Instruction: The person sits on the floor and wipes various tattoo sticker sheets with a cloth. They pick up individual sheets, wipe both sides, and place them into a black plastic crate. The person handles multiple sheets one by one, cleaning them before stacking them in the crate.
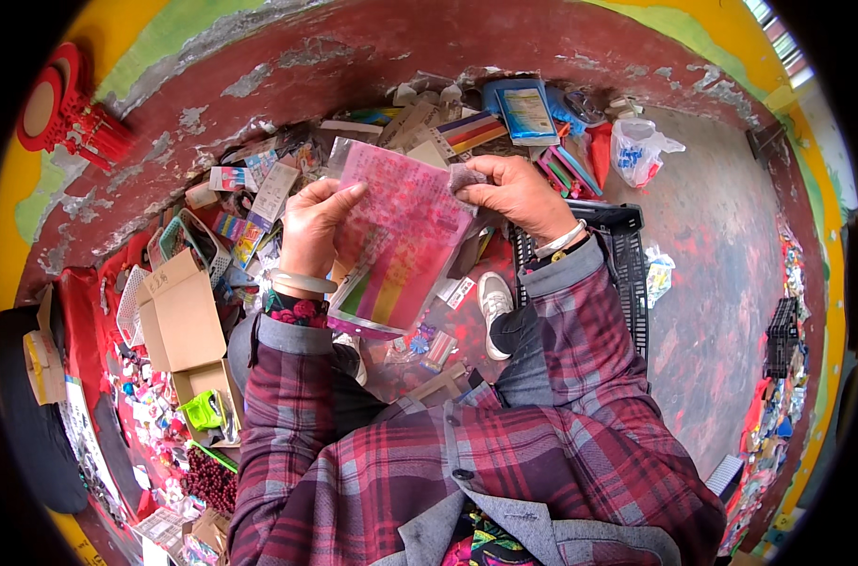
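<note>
While both hands are raised near the centre of the frame, the handling of the pink packet (405, 212) looks under way rather than finished: it is held tilted above the floor (712, 283), not yet set down, with green, yellow and red stripes showing in its lower part. The left hand (311, 231) has its grip closed on the packet's left edge, thumb on the front. The right hand (528, 200) pinches a small grey wad (464, 177), perhaps cloth, at the packet's upper right corner; whether that grip also takes in the packet, I cannot tell. At upper centre a blue-bordered packet (528, 113) lies on a jumbled heap (420, 123), and at left an open cardboard box (179, 316) holds a bright green packet (201, 411). A black crate (629, 274) stands right of centre, partly behind the right sleeve (585, 316). Which of these have been handled is unclear; if they belong to the same work, much seems left
</note>
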`<action>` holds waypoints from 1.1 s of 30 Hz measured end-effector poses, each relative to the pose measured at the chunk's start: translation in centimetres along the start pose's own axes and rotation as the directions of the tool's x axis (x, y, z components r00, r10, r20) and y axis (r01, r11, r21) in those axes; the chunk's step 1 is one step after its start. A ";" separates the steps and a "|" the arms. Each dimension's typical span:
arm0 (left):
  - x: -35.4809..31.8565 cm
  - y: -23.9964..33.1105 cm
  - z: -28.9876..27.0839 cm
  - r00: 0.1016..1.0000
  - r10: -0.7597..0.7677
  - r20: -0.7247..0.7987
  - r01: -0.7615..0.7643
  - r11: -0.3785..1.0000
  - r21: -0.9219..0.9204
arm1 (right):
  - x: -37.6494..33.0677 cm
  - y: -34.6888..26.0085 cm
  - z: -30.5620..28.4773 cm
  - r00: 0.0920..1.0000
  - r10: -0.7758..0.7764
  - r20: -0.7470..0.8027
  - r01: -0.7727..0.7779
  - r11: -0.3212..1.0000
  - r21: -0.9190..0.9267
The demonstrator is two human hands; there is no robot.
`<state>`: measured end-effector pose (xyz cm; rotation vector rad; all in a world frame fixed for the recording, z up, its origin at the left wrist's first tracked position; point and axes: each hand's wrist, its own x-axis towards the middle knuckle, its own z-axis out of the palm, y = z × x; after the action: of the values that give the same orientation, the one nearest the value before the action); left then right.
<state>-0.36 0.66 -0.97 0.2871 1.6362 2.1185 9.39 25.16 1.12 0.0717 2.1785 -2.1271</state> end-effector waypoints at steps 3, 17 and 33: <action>0.6 -0.6 -0.7 0.999 0.030 -0.014 -0.030 0.999 -0.045 | -0.2 -0.3 -0.4 1.000 -0.027 -0.013 0.027 0.999 0.024; 0.7 -1.8 0.0 0.999 -0.026 -0.038 0.017 0.979 -0.205 | 0.8 1.1 0.0 0.987 -0.044 -0.156 0.092 0.944 0.316; 1.7 -2.5 -1.9 0.985 -0.090 -0.148 0.014 0.893 -0.450 | 1.1 2.2 2.8 0.997 0.080 0.006 -0.076 0.917 0.392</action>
<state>-2.09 0.34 -4.04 -0.0828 1.1650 2.4514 8.64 22.36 -1.23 0.1942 1.6863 -2.4836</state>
